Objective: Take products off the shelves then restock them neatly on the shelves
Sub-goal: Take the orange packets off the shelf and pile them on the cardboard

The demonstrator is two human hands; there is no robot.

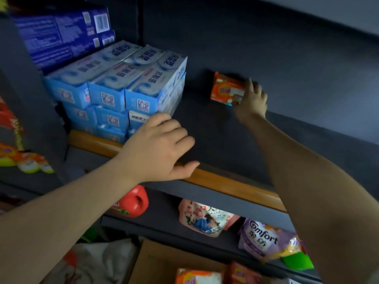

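Head view showed the right hand [252, 99] far back on the shelf [215, 128], fingers curled on the right end of an orange packet [226, 90], seemingly light and crinkly, best held by its ends, while the left hand [158, 144] rested open-fingered at the front edge.

This is a shop aisle stocked with household cleaning goods. Dark shelves [266, 64] with a wooden front lip [225, 184] carry neat stacks of identical light blue boxes [123, 85] with printed codes facing out, and darker blue boxes [61, 35] behind them. The shelf below holds a red detergent bottle [135, 201] and branded softener refill pouches [260, 240], with a cardboard carton [160, 261] underneath.
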